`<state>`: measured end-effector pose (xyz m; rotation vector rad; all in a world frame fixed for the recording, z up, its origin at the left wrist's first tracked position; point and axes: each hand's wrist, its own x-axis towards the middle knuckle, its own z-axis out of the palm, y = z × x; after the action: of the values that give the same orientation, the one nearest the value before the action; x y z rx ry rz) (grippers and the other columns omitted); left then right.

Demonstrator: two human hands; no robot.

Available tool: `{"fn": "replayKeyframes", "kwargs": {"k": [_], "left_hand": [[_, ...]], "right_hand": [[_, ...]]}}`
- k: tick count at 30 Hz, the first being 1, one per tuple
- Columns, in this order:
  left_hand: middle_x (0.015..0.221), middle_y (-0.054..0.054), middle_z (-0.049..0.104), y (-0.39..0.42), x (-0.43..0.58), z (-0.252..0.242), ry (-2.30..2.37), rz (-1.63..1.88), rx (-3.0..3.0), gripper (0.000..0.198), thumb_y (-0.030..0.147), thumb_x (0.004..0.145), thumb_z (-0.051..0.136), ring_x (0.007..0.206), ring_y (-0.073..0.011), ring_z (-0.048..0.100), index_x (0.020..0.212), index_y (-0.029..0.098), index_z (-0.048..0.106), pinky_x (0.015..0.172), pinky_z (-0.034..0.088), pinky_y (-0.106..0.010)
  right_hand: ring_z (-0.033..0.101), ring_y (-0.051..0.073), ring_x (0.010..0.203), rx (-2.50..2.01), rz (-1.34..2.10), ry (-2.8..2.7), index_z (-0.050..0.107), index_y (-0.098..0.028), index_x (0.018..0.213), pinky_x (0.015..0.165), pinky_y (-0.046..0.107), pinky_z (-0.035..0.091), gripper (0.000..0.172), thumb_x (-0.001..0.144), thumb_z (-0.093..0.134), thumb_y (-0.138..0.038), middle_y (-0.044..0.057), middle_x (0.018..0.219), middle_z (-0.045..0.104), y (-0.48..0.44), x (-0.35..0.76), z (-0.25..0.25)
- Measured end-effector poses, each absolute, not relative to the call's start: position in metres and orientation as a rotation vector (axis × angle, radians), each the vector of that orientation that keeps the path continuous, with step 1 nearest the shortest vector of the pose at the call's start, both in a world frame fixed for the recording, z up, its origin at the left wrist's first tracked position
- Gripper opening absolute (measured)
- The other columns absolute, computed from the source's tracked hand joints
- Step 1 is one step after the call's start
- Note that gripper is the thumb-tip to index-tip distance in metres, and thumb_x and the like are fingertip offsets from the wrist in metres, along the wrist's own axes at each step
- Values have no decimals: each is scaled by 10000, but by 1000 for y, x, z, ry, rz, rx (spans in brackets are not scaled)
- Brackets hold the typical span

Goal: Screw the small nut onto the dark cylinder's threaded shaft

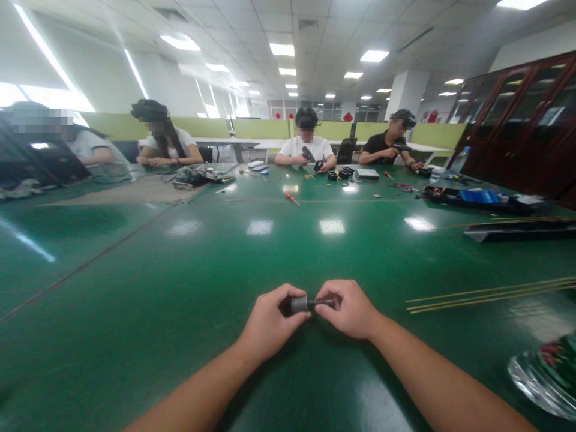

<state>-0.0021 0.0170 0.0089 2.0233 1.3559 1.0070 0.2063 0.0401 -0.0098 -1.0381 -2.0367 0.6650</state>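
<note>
Just above the green table (pixel 189 270), near the bottom centre, my two hands meet at a small grey metal cylinder (pixel 299 304) with a thin dark shaft (pixel 320 302). The part lies level, its shaft pointing right. My left hand (pixel 270 321) pinches the cylinder between thumb and fingers. On the other side, my right hand (pixel 348 309) grips the shaft, with its fingertips close to the cylinder. What the small part is called cannot be made out.
Thin yellow rods (pixel 490 295) and a bottle (pixel 546 375) lie to the right, below a black channel (pixel 522 231). An orange screwdriver (pixel 291 197) rests farther off. Several people sit along the far side with tools and small black parts (pixel 346 173).
</note>
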Motion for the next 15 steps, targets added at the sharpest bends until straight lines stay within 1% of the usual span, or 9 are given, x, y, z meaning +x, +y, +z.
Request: {"fn": "replayKeyframes", "kwargs": {"k": [9,15], "left_hand": [[846,9,736,17,-3,8,1353,1019,2013,201,197,713,762,794,-186,680,905,216,704,743,512,-279],[855,4,735,18,-2,8,1349,1027,2010,202,209,720,770,805,-190,677,911,214,703,753,513,-282]], "right_hand": [[449,105,485,-1054,678,-2023,683,-179,751,496,220,319,36,737,700,-207,-43,549,529,41,207,-11],[429,101,465,-1066,708,-2022,667,-175,757,491,218,301,44,748,690,-212,-54,518,491,40,208,-11]]}}
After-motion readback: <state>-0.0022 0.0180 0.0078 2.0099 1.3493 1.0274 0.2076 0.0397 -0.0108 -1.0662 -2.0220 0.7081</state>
